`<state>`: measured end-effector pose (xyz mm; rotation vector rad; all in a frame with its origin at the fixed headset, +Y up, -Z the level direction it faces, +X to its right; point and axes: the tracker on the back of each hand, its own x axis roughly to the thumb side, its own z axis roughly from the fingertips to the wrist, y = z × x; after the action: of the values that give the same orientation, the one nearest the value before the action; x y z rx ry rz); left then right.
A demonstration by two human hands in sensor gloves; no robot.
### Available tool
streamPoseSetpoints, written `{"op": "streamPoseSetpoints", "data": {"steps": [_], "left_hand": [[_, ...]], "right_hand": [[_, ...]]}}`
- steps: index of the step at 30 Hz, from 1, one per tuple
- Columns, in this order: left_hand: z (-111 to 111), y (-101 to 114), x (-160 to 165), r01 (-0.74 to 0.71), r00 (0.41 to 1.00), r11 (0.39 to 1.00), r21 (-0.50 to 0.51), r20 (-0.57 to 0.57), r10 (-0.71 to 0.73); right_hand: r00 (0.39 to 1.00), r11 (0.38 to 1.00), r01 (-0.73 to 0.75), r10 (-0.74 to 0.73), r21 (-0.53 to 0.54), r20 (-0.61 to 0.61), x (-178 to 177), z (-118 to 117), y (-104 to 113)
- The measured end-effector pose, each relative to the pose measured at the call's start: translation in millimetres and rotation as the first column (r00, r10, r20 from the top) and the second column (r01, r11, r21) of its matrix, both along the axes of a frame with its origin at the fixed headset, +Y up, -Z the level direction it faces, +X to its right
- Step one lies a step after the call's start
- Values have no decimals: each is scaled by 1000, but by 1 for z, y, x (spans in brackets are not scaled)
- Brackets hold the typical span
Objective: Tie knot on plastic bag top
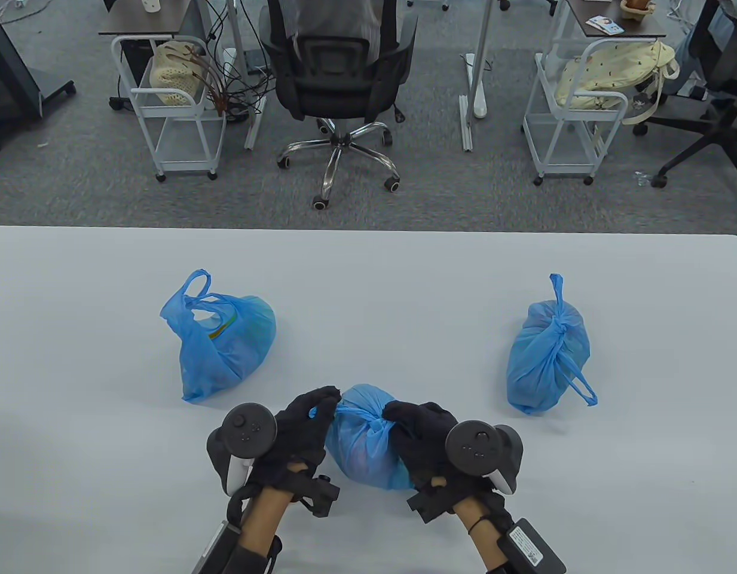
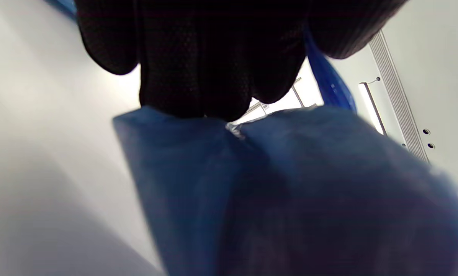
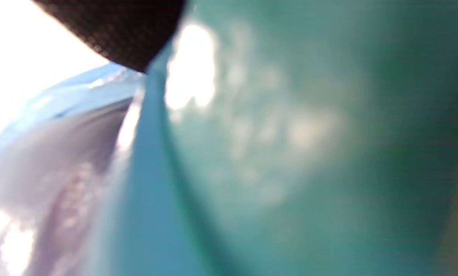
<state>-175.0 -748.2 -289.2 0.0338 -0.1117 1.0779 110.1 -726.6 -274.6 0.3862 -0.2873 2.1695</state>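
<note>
A filled blue plastic bag (image 1: 362,445) sits near the front edge of the white table (image 1: 404,287), between my hands. Its two handles are crossed into a twist (image 1: 377,418) at the top. My left hand (image 1: 311,418) grips the left handle end. My right hand (image 1: 413,421) grips the right handle end next to the twist. In the left wrist view my gloved fingers (image 2: 198,69) hold a strip of the blue bag (image 2: 290,191). The right wrist view is filled by blurred blue plastic (image 3: 290,153), with a bit of black glove at the top.
An open blue bag (image 1: 222,338) with loose handles lies at the left. A knotted blue bag (image 1: 547,356) lies at the right. An office chair (image 1: 338,78) and two white carts (image 1: 171,101) stand on the floor beyond the table's far edge.
</note>
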Motion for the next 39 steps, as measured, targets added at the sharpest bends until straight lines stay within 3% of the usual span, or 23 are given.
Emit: {"op": "streamPoseSetpoints", "data": {"steps": [3,8,15,23,30,39], "left_hand": [[-1,-3,-3,-78,997,996,-42,11,79],[-2,-3,-6,-54,999,998,-23,10,54],[-1,-1,-5,14,1000,1000,12,-17,-14],[2,3,2,73,997,997,40,-3,-73],[2,3,5,86,996,995,40,8,-86],[1,1,8,100,995,994,33,23,-101]], "right_hand": [[986,985,163,-162,-53,24,9,-2,0],[946,949,311,-305,-42,110,24,-2,-1],[918,932,362,-358,6,173,35,-2,8],[926,958,275,-287,81,245,44,-5,32],[899,952,288,-306,103,313,56,-24,44],[885,976,162,-210,148,415,69,-51,66]]}}
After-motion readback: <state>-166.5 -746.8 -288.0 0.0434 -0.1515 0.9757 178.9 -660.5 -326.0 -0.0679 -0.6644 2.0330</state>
